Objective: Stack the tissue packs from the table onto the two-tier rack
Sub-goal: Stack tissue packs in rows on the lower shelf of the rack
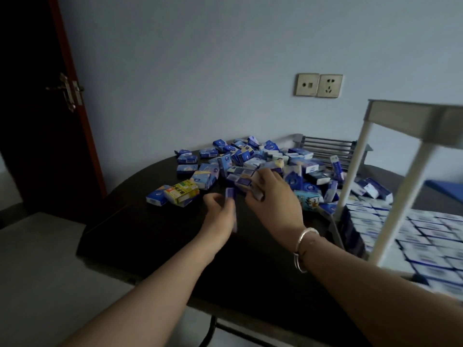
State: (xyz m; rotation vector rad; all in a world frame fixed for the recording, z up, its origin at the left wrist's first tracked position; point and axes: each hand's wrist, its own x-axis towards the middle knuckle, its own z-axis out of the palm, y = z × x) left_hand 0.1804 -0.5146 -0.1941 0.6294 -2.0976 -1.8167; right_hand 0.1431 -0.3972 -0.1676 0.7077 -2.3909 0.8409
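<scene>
Reaching over the dark tabletop (155,246), both hands work at the near edge of a loose heap of tissue packs (260,159): the left hand (221,216) has its fingers curled round one purple pack (230,194) held upright, and the right hand (273,196), a silver bangle (304,236) on its wrist, grips another pack (258,194) at the fingertips. To the right stands the two-tier rack (411,121) on white posts, its lower tier packed with neat rows of stacked packs (421,236), while a yellow pack (183,191) lies left of the heap
</scene>
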